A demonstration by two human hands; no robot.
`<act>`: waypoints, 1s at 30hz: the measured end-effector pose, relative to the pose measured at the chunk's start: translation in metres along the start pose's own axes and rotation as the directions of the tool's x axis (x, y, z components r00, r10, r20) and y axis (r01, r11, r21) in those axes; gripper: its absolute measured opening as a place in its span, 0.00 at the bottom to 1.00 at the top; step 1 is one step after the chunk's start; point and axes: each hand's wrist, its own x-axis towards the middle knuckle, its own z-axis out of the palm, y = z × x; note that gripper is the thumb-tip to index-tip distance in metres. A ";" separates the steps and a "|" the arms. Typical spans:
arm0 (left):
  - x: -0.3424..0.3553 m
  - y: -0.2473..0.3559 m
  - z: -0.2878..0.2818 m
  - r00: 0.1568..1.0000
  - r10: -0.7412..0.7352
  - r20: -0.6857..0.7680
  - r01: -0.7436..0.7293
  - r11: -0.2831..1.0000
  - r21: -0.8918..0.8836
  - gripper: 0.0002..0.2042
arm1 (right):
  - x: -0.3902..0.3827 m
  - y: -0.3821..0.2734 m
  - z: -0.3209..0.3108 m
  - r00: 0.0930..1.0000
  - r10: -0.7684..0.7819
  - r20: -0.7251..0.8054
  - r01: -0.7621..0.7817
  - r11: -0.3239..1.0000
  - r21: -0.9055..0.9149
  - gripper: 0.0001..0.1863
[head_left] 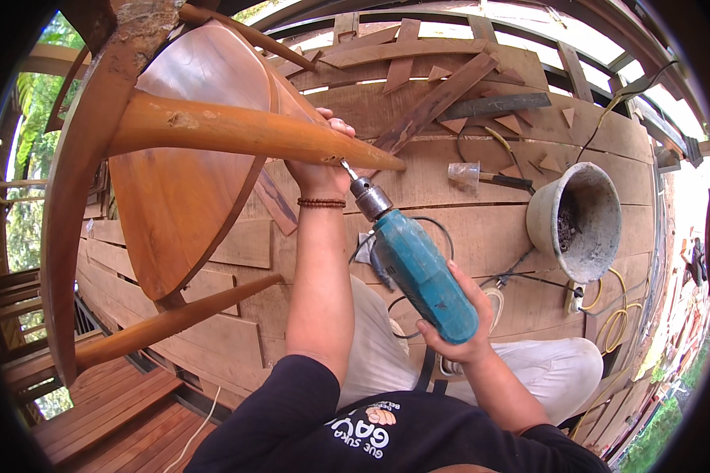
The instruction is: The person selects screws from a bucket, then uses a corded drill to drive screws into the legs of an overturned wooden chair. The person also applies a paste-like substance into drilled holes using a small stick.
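My right hand (472, 315) grips a teal power drill (422, 268) by its rear body. The drill's metal chuck (371, 197) points up and left, and its bit (349, 168) meets the lower side of a tapered wooden leg (252, 135), close to the narrow tip. Behind that leg, my left hand (321, 173) is wrapped round it; the leg hides the palm, and some fingertips show above. The leg belongs to a tilted piece of varnished furniture, apparently a chair, with a broad curved panel (185, 189) and a second tapered leg (189, 319) lower down.
Wooden planks (481, 229) form the floor. A grey bucket (538, 217) with dark matter inside stands at the right, near yellow cord (617, 331) and black cables. Wood offcuts (442, 102), a clear plastic cup (464, 175) and a black-handled tool (506, 181) lie farther off.
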 end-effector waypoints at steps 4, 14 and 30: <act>0.000 0.000 -0.002 1.000 -0.010 -0.002 0.010 1.000 -0.016 0.24 | -0.004 0.003 0.002 0.999 0.039 -0.004 -0.038 0.999 0.038 0.44; 0.011 -0.007 -0.022 0.994 0.017 0.105 -0.006 0.995 -0.101 0.22 | -0.004 -0.010 0.009 0.983 0.181 -0.015 -0.172 0.954 0.247 0.44; 0.010 0.008 -0.021 0.958 -0.088 0.274 0.193 0.903 -0.385 0.31 | 0.007 -0.007 0.001 0.996 -0.077 -0.034 0.075 0.996 -0.046 0.40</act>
